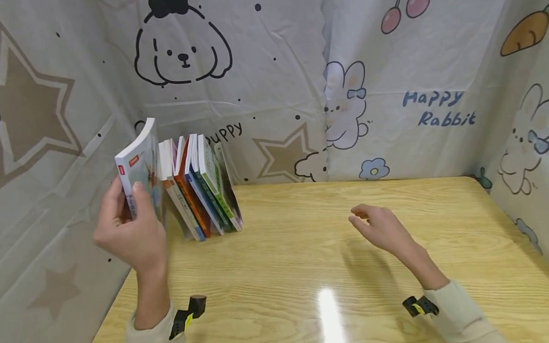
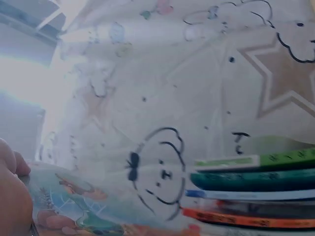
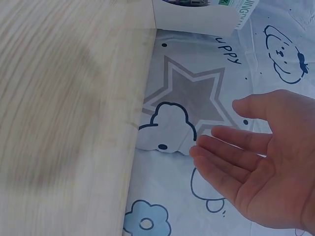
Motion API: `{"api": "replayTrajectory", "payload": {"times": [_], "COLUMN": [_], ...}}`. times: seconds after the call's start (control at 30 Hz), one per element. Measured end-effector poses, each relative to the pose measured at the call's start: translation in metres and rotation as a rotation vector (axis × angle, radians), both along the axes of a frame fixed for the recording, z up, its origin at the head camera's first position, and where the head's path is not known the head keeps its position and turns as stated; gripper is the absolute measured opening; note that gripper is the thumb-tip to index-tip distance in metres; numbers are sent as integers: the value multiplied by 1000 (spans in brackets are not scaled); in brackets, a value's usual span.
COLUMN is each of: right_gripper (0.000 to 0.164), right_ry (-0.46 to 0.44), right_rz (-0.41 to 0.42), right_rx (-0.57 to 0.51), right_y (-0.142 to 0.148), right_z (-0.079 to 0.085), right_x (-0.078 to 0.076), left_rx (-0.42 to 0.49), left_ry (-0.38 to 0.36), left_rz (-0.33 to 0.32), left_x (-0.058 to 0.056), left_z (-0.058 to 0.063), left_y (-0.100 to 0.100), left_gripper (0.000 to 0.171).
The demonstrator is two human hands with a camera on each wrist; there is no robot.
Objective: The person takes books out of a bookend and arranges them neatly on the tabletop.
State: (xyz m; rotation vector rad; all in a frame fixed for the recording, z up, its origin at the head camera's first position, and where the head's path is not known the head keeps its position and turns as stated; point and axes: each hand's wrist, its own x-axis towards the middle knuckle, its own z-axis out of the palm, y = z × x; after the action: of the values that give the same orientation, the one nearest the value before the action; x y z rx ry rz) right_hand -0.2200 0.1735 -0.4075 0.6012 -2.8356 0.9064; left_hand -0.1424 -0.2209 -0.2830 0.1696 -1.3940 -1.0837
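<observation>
My left hand (image 1: 133, 229) grips a thin paperback book (image 1: 142, 166) by its spine side, thumb on the picture cover and fingers behind. In the left wrist view the book's cover (image 2: 83, 206) shows a blue and green illustration, beside part of the hand (image 2: 12, 191). Just right of it, a row of books (image 1: 200, 189) stands on the table, leaning, with orange, blue and green spines. Over the table's right half hovers my right hand (image 1: 383, 228), holding nothing. Its fingers (image 3: 231, 155) are relaxed and slightly bent in the right wrist view.
The wooden table (image 1: 286, 262) reaches back to a printed cloth (image 1: 261, 56) with puppy, star and rabbit drawings, which also hangs along both sides. The row of books stands at the table's back left, close to the cloth. Light reflects off the table's front middle.
</observation>
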Motion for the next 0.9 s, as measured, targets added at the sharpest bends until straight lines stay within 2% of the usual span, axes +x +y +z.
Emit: {"api": "replayTrajectory", "payload": {"times": [0.1,0.17,0.33,0.5,0.6,0.73,0.9], "right_gripper": [35,36,40,38,40,45,42], "right_ry": [7,11,28,41,29,-7,-54], "right_rz": [15,26,79,183,234,275,291], "right_rx": [-10,-22,-86,-168,-232,-356,-500], "right_y": [-5,-9,-21,-35,-45,-58,-69], "right_z": [3,5,11,19,25,32,36], "right_x": [-2,-3,-3,-3,-1,1,0], "left_rx": [-27,-40,-33,-36,-52,-19,126], "left_ry": [50,60,11,18,26,15,8], "left_rz": [-46,-113,-312,-484,-540,-619,-814], "left_x": [6,8,7,0,-6,-11,-16], "left_z": [3,6,7,-2,-11,-21,-28], "left_y": [1,4,16,33,43,56,71], "left_gripper": [21,20,21,22,21,21,25]}}
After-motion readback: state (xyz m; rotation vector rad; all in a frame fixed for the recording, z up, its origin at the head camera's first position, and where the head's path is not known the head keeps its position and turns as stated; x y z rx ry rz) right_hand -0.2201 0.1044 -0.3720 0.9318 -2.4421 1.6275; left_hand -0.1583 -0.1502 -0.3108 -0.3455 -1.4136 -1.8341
